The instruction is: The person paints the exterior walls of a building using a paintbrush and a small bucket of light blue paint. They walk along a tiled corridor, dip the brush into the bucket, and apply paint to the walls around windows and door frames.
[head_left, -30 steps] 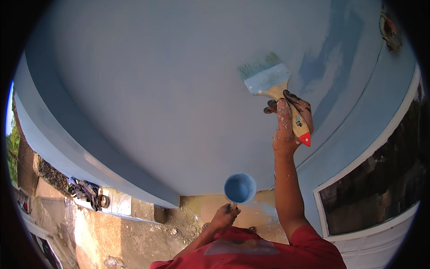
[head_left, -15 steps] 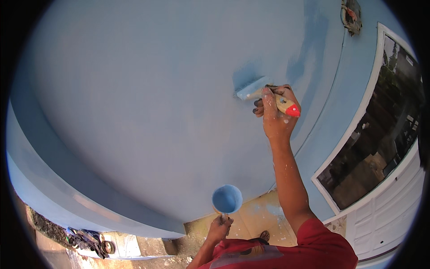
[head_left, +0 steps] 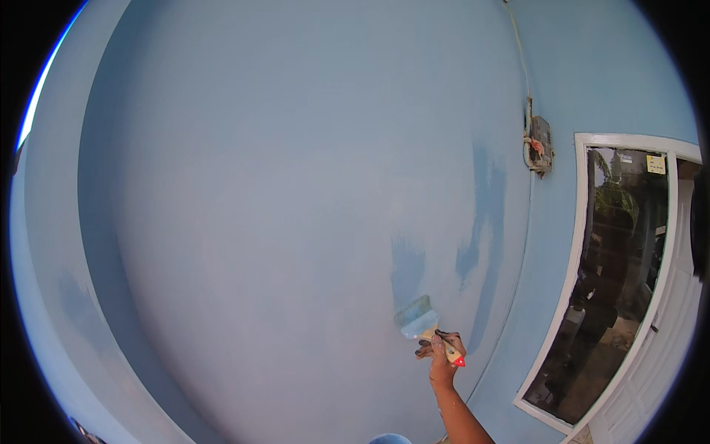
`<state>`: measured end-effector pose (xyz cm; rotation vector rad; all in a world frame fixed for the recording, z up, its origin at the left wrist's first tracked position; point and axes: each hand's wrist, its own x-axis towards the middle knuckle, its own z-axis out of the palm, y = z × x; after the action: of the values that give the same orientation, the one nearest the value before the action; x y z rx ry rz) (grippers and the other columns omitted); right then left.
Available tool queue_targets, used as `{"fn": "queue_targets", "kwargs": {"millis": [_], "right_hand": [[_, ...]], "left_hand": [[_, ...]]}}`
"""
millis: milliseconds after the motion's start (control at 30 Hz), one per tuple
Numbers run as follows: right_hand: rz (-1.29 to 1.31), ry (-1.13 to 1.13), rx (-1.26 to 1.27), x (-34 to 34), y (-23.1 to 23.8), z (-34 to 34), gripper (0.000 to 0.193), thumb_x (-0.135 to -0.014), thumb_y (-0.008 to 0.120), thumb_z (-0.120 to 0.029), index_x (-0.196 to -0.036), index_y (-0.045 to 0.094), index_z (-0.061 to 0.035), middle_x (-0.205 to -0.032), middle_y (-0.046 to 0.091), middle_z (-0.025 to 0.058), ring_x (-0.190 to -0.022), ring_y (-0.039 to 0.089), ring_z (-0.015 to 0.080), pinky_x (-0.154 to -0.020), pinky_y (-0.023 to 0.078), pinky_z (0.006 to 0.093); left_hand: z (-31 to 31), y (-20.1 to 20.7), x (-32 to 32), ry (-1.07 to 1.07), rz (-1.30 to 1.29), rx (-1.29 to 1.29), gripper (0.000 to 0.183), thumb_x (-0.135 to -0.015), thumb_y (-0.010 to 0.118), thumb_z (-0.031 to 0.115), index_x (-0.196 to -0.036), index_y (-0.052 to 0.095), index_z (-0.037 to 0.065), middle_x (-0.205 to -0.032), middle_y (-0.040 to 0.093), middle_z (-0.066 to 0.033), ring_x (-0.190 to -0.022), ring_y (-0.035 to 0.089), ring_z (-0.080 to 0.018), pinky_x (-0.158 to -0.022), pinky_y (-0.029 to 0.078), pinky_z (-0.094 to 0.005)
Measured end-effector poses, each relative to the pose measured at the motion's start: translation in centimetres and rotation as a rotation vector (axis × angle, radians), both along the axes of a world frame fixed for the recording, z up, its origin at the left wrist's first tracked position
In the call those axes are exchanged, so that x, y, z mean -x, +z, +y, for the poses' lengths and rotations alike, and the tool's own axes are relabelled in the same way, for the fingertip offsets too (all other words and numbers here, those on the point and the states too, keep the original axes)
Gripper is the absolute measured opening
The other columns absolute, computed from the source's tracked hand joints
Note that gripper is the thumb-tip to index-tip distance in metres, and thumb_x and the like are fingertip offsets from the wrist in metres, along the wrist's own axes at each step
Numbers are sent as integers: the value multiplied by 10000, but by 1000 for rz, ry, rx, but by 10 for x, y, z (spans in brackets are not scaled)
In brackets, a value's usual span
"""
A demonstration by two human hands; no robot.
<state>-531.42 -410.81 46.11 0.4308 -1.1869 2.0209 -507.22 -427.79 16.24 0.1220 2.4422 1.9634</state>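
Pointing upward, brush (head_left: pixel 418 323) is at wall (head_left: pixel 281 185), just below darker patch (head_left: pixel 407 272); right hand (head_left: pixel 441 349) wraps handle (head_left: pixel 452 354), presumably for stroke control; cup (head_left: pixel 390 439) below, probably near for paint; left hand unseen, cannot tell grip

Wall (head_left: pixel 281 222) lies free leftward; box (head_left: pixel 543 144) juts upper right.

One bare, paint-flecked right hand (head_left: pixel 442 354). One wide flat paintbrush (head_left: pixel 420 325), wooden-handled, red at the butt. One round blue container (head_left: pixel 390 438), only part in view. Darker blue paint patches (head_left: pixel 408 271) number at least two. One weathered, dark, wall-mounted box (head_left: pixel 543 142). One tall, dark glass pane (head_left: pixel 612 296), white-framed. Small rectangular labels come to two: one yellow label (head_left: pixel 655 164), one white label (head_left: pixel 626 158). One white panelled door (head_left: pixel 663 377).
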Motion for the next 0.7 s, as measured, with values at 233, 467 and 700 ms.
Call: {"fn": "queue_targets", "kwargs": {"millis": [233, 467, 700], "right_hand": [[-445, -111, 88, -79, -108, 63, 118, -957, 643, -68, -985, 595, 36, -720, 673, 124, -580, 683, 191, -510, 578, 311], [-645, -115, -17, -139, -162, 86, 155, -919, 684, -153, -1023, 669, -39, -729, 656, 87, -590, 599, 165, -498, 486, 301], [-676, -102, 8, -169, -178, 80, 217, -921, 702, -170, -1111, 652, -75, -787, 675, 80, -605, 608, 167, -516, 507, 329]], "left_hand": [[2, 35, 9, -32, -167, -88, 555, -984, 612, 410, -1329, 611, -24, -1131, 704, -207, -1072, 658, -307, -919, 521, -444], [2, 40, 16, -85, -196, -75, 563, -992, 610, 423, -1329, 606, -28, -1131, 698, -201, -1073, 648, -298, -925, 514, -440], [7, 34, 13, -139, -230, -61, 572, -1001, 607, 436, -1328, 602, -33, -1132, 692, -194, -1074, 637, -288, -931, 508, -437]]}}
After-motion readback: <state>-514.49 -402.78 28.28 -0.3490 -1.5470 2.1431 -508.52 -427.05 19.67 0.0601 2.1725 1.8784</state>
